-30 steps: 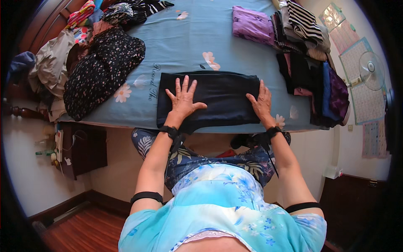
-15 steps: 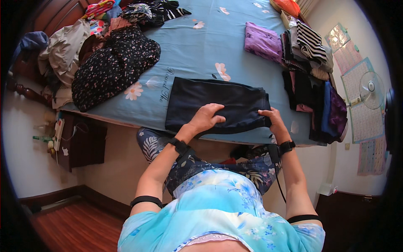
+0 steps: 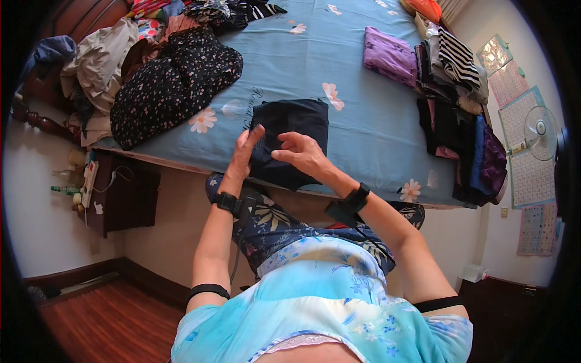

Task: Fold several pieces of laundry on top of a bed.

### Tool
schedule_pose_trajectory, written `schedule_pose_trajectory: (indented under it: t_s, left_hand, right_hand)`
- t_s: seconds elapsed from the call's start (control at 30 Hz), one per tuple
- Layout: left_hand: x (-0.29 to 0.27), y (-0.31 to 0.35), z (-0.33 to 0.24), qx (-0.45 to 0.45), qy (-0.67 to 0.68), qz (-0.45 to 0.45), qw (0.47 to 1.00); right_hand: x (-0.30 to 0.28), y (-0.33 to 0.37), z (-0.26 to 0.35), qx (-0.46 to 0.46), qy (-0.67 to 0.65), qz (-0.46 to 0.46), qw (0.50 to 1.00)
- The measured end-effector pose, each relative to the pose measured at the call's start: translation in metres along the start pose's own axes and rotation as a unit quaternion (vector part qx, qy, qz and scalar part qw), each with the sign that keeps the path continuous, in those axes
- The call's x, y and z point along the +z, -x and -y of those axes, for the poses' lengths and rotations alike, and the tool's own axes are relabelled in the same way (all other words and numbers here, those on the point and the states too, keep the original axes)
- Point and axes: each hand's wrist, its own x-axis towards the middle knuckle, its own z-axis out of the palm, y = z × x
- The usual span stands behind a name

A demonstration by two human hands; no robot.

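Note:
A dark navy garment [image 3: 289,124], folded into a compact, roughly square shape, lies at the near edge of the bed; whether it is trousers or a skirt I cannot tell. My left hand [image 3: 243,152] stands on edge at the garment's left side, its fingers stretched out. Over the middle of the garment is my right hand [image 3: 304,156], fingers loosely bent and apart, with nothing in them. Both hands hide part of the cloth.
Loose clothes, among them a black floral garment [image 3: 175,85], are heaped at the left of the blue bed sheet [image 3: 363,139]. Folded on the right are a purple garment [image 3: 390,55], a striped stack [image 3: 457,60] and a dark stack [image 3: 463,142]. A fan [image 3: 540,126] stands beyond.
The garment's right part has been folded over to the left, making it about half as wide. My right hand moved left with it; my left hand shifted to its left edge.

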Motion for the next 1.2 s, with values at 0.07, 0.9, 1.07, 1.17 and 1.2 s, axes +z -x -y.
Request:
schedule_pose_trajectory:
  t_s: [0.07,0.9,1.07,1.17,1.2]
  left_hand:
    - [0.0,0.003,0.008,-0.017,0.003,-0.009,1.0]
    - [-0.033,0.004,0.007,-0.049,-0.211,-0.056,0.975]
    - [-0.031,-0.01,0.017,-0.021,-0.341,-0.043,0.939]
    - [-0.046,-0.013,0.027,-0.016,-0.356,-0.039,0.934]
    - [-0.045,-0.012,0.026,-0.021,-0.353,-0.033,0.935]
  right_hand:
    - [-0.012,0.006,-0.012,0.034,-0.001,-0.044,0.998]
    - [-0.152,0.05,-0.049,0.194,-0.369,-0.195,0.888]
    - [-0.173,0.093,-0.135,0.22,-0.51,-0.15,0.818]
    - [-0.111,0.084,-0.122,0.19,-0.471,-0.205,0.837]
    - [-0.104,0.086,-0.123,0.276,-0.459,-0.211,0.818]
